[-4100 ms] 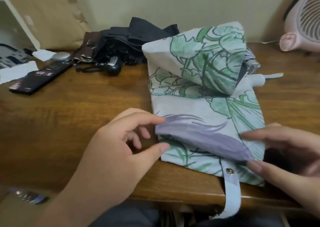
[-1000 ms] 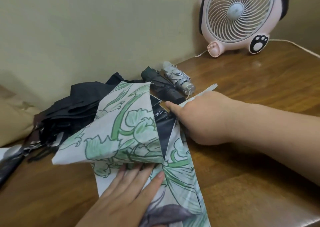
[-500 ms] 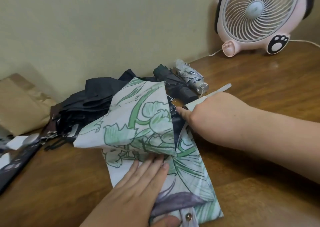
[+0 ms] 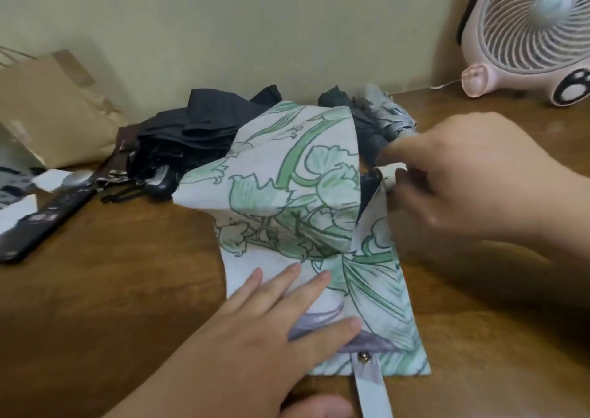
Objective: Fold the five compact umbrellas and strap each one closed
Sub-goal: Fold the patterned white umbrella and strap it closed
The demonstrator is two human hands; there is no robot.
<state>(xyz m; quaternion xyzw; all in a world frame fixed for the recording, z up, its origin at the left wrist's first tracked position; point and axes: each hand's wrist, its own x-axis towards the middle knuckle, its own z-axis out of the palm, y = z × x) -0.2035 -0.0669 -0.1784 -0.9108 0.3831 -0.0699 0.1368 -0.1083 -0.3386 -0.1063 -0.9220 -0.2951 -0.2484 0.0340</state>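
My left hand (image 4: 281, 328) lies flat on the flower umbrella (image 4: 287, 200). My fingers are straight and spread, and they press the cloth down on the table (image 4: 127, 274). They hold nothing. Just past my left fingertips the cloth lifts up into a big loose fold with green leaves on it. Beside my left thumb a pale strap (image 4: 372, 389) hangs toward me, with a small round snap (image 4: 364, 357) at its top.

My right hand (image 4: 472, 175) is up off the table and looks blurry. Its fingers are curled. My first finger is above the white end (image 4: 390, 175) of the flower umbrella and my thumb is under it, so I pinch that end.

Right behind my right fingertips lie two rolled-up umbrellas side by side, a grey umbrella (image 4: 389, 117) and a dark umbrella (image 4: 367, 130). Farther out from my left hand, behind the loose fold, is a messy pile of black umbrellas (image 4: 198, 127). Out to the left of my left hand sit a black remote (image 4: 41, 222) and a brown paper bag (image 4: 48, 104). Far beyond my right hand stands a pink fan (image 4: 536, 31).
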